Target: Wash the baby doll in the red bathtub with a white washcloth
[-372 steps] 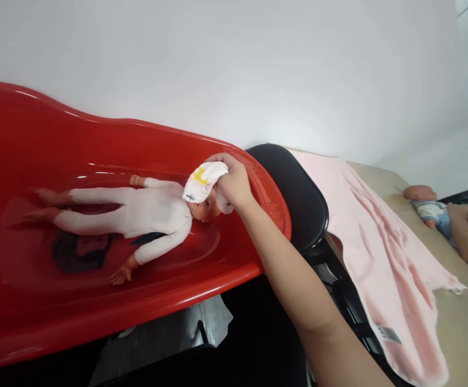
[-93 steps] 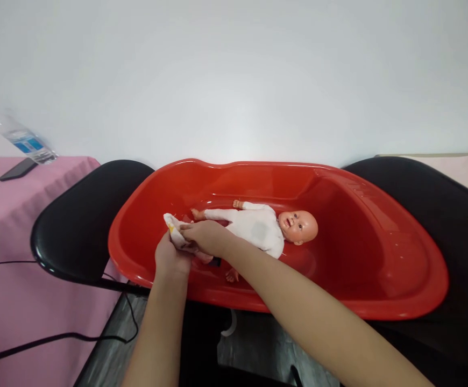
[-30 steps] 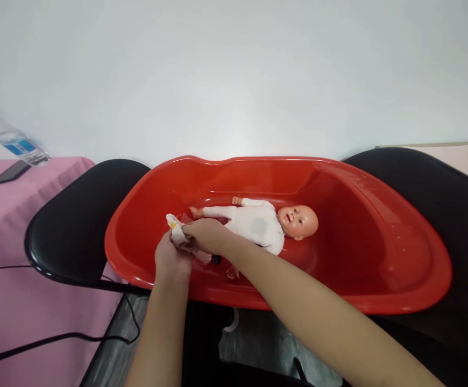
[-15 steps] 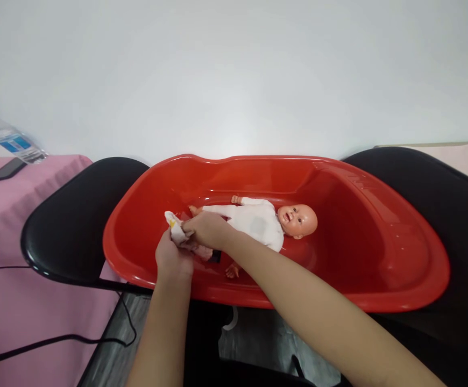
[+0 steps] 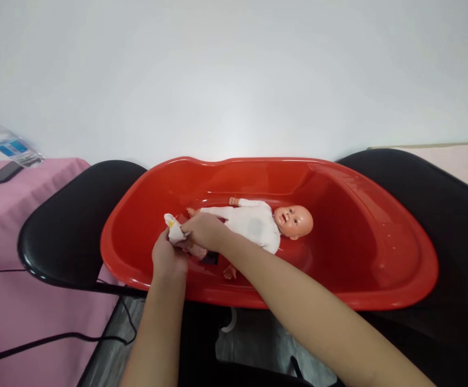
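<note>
Right now your left hand and right hand are both clenched on the small white washcloth, bunched between them against the legs of the baby doll. It lies face-up in the red baby bathtub, head well right of your hands.

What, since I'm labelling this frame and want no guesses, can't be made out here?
All in the head view:
- The doll: near leg and foot covered by the left hand, right hand and white cloth.
- Right hand's grip: fingers curl out of sight, so cloth or leg is unclear.
- Dark thing under the doll: mostly hidden by the right forearm.
- Bottle at left: blurred, label unreadable.
- Water in the red tub: not discernible.
</note>
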### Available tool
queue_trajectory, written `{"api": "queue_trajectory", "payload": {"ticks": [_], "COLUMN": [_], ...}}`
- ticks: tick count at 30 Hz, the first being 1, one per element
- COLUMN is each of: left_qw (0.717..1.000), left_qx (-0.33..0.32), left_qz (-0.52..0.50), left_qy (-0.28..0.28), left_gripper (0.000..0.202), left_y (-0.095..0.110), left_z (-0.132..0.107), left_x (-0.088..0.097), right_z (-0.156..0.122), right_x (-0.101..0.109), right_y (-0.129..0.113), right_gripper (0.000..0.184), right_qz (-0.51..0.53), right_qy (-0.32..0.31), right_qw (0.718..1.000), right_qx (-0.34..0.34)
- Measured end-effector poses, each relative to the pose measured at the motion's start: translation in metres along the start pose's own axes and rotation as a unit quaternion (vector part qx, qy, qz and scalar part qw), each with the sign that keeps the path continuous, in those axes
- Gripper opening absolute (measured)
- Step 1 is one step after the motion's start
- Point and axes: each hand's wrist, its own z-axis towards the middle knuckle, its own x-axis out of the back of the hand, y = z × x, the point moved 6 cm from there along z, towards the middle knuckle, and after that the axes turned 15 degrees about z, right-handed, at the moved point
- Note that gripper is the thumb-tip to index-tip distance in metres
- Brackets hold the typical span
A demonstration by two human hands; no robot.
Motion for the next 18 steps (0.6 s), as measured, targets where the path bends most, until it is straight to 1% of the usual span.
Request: {"api": "queue_trajectory", "payload": {"ticks": [3, 5, 7, 9, 11, 13, 15, 18], "left_qw": [0.998, 0.995, 0.99, 0.982, 0.97, 0.959, 0.948, 0.927], "left_qx": [0.017, 0.019, 0.02, 0.01, -0.009, -0.029, -0.05, -0.074], "left_qz": [0.059, 0.098, 0.137, 0.19, 0.243, 0.281, 0.313, 0.359], "left_qy": [0.016, 0.025, 0.021, 0.011, -0.004, -0.023, -0.044, -0.08], "left_gripper": [0.012, 0.01, 0.01, 0.011, 0.012, 0.014, 0.017, 0.025], "left_y": [0.002, 0.005, 0.007, 0.01, 0.013, 0.015, 0.015, 0.015], "left_z": [0.004, 0.008, 0.014, 0.021, 0.027, 0.032, 0.036, 0.043], "left_x": [0.002, 0.004, 0.006, 0.006, 0.004, 0.0, -0.005, -0.013], "right_z": [-0.003, -0.005, -0.01, -0.016, -0.026, -0.034, -0.038, -0.038], "right_x": [0.008, 0.018, 0.032, 0.052, 0.071, 0.084, 0.088, 0.086], "right_y": [0.003, 0.008, 0.016, 0.026, 0.037, 0.048, 0.056, 0.06], "right_gripper": [0.02, 0.019, 0.019, 0.02, 0.021, 0.023, 0.027, 0.03], "right_qz": [0.04, 0.065, 0.093, 0.128, 0.176, 0.22, 0.248, 0.266], "right_qy": [0.052, 0.105, 0.17, 0.255, 0.345, 0.401, 0.412, 0.385], "right_qw": [0.998, 0.992, 0.98, 0.956, 0.916, 0.878, 0.861, 0.862], "right_qx": [-0.003, -0.014, -0.039, -0.069, -0.101, -0.137, -0.168, -0.194]}}
